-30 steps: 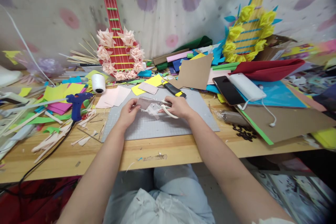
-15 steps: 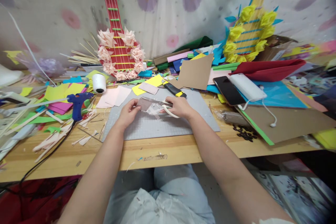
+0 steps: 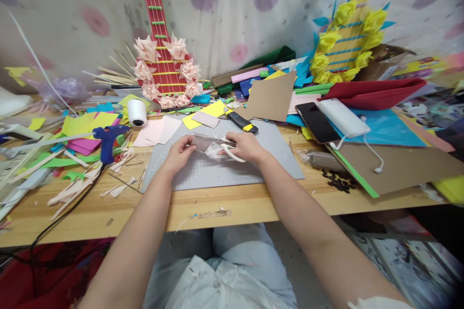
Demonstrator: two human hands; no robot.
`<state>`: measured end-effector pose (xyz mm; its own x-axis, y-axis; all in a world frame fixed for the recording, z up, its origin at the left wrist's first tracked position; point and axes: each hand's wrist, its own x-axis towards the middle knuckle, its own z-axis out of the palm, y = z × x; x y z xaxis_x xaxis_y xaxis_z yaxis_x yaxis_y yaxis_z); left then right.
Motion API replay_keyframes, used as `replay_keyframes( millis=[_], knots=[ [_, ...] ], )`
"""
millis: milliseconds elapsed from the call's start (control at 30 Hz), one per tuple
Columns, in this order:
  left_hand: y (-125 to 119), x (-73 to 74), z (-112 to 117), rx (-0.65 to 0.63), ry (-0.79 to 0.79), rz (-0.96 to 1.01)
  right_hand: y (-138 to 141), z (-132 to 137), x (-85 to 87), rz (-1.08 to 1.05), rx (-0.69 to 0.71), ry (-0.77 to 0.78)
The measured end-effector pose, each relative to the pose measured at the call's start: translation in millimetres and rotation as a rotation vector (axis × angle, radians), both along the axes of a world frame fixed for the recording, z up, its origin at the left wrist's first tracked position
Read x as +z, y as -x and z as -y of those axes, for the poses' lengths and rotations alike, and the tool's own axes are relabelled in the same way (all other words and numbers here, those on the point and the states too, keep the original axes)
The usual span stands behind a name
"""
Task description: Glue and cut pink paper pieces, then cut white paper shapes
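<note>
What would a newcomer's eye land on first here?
Probably the red guitar-like model with pale pink flowers, back left of centre, and the yellow guitar-like model with yellow flowers, back right. Then the centre: white-handled scissors in the right grip and a translucent piece in the left grip, over the grey mat. The blue glue gun on the table's left side also stands out.

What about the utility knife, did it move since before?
No, the utility knife lies in the same spot against the grey cutting mat, shifted neither way.
</note>
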<state>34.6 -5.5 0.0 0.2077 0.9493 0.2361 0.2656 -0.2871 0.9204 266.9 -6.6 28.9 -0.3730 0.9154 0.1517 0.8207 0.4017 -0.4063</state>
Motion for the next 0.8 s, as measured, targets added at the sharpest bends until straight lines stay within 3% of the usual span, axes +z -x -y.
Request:
replay_keyframes(
  millis=[800],
  knots=[
    [-0.3,-1.6,-1.2,-0.022,-0.015,-0.002,-1.6,-5.6,-6.2,0.044,-0.049,-0.035]
  ],
)
